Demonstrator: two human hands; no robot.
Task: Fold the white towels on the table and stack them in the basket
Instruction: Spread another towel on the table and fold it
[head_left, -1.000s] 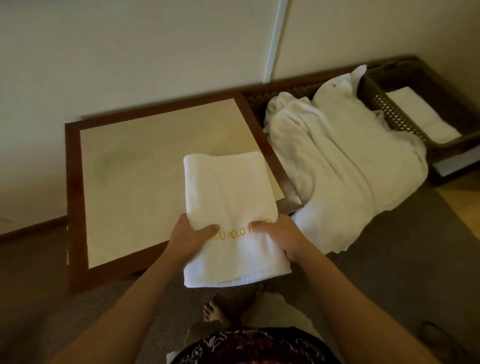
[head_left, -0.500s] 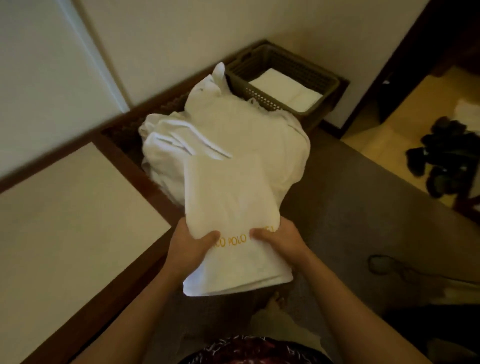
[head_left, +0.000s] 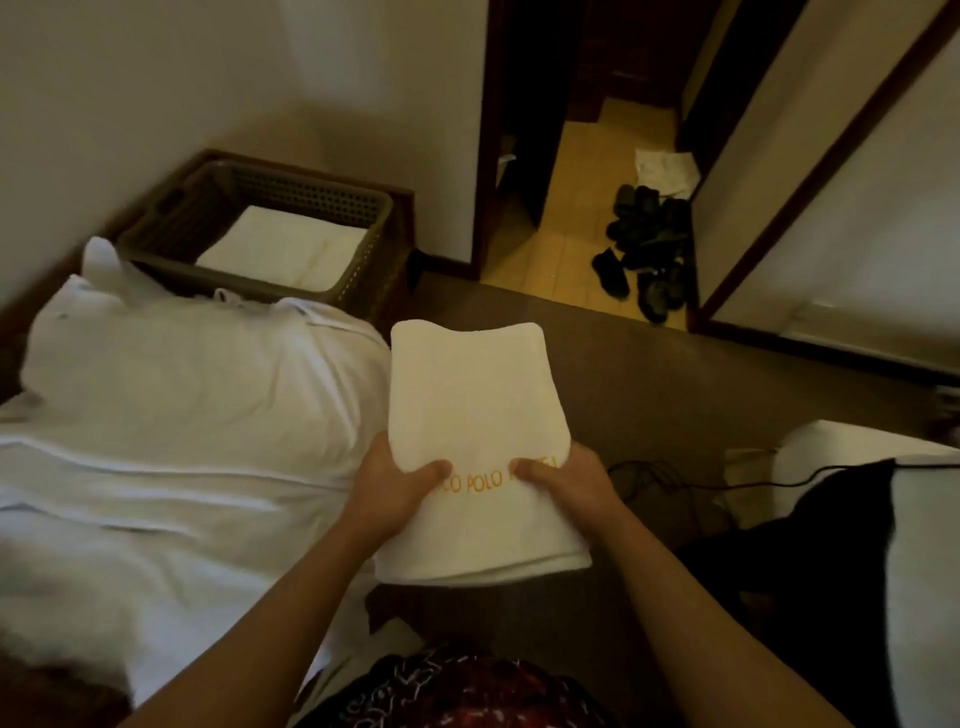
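Observation:
A folded white towel (head_left: 478, 415) with yellow lettering is held in the air in front of me. My left hand (head_left: 392, 483) grips its left side, thumb on top. My right hand (head_left: 566, 483) grips its right side the same way. A brown perforated basket (head_left: 249, 192) stands at the upper left against the wall, with a folded white towel (head_left: 283, 247) lying inside it. Between me and the basket lies a big heap of unfolded white towels (head_left: 182, 415).
Grey carpet (head_left: 649, 374) stretches to the right of the heap. A doorway opens onto a yellow tiled floor (head_left: 571, 249) with several dark shoes (head_left: 649, 244). A black cable (head_left: 675, 480) and dark cloth (head_left: 810, 545) lie at the right near a white bed edge (head_left: 883, 457).
My view has swung right, away from the table, so the basket and doorway are in sight. Both hands kept their grip on the folded towel, carrying it off the table.

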